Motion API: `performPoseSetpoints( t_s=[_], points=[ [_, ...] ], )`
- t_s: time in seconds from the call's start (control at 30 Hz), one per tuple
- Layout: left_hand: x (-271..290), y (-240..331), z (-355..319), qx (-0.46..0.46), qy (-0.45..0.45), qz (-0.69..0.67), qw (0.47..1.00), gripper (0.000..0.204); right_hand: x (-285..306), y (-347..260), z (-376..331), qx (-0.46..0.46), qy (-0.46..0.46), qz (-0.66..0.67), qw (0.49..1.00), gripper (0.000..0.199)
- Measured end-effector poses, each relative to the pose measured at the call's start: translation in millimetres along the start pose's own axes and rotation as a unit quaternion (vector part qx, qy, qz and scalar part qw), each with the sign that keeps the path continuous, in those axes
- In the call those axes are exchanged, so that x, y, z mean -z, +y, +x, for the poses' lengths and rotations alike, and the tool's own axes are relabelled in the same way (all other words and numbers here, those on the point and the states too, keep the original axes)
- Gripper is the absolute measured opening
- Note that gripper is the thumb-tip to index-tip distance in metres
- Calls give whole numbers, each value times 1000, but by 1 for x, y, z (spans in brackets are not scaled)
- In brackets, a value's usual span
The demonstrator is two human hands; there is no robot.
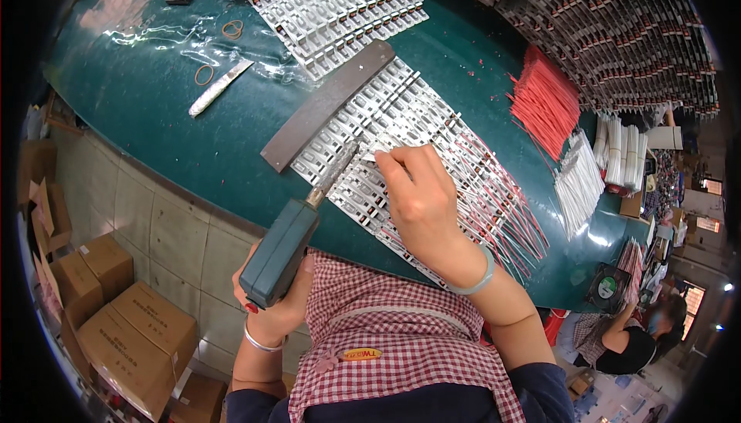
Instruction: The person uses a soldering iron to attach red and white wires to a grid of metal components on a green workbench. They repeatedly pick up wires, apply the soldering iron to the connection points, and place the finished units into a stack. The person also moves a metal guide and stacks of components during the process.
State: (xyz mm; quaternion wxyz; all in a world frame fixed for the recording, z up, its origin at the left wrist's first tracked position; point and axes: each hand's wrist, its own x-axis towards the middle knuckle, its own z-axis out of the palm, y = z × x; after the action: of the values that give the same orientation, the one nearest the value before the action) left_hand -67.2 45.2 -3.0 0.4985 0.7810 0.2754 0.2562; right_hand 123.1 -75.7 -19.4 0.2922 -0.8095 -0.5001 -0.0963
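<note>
My left hand (282, 299) is wrapped round the handle of a green soldering gun (282, 249). Its metal tip (340, 167) points up and right over rows of small silver metal parts (332, 133). Above those parts, my right hand (421, 199) has thumb and fingers pinched together close to the tip. Between them is something small and whitish, too small to name. Thin red and white wires (502, 207) fan out from the rows on the right of this hand. A dark flat bar (328, 103) lies along the upper left edge of the rows.
On the green table (147, 60) are another panel of metal parts (340, 6), a white-wrapped stick (220, 89) and rubber bands. Red wires (546, 103) and white wires (579, 180) lie in bundles at right. Stacked parts (617, 29) fill the far right; a person (637, 334) sits beyond.
</note>
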Motion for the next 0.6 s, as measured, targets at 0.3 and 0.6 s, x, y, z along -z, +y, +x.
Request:
performPoseSetpoints(
  t_s=[0.3, 0.6],
  points=[
    [3, 2, 2, 11, -43, 8, 999, 22, -2, -1, 0, -1, -9, -13, 1000, 35],
    [-1, 0, 5, 6, -43, -5, 999, 19, -2, 0, 2, 1, -27, -28, 999, 34]
  ],
)
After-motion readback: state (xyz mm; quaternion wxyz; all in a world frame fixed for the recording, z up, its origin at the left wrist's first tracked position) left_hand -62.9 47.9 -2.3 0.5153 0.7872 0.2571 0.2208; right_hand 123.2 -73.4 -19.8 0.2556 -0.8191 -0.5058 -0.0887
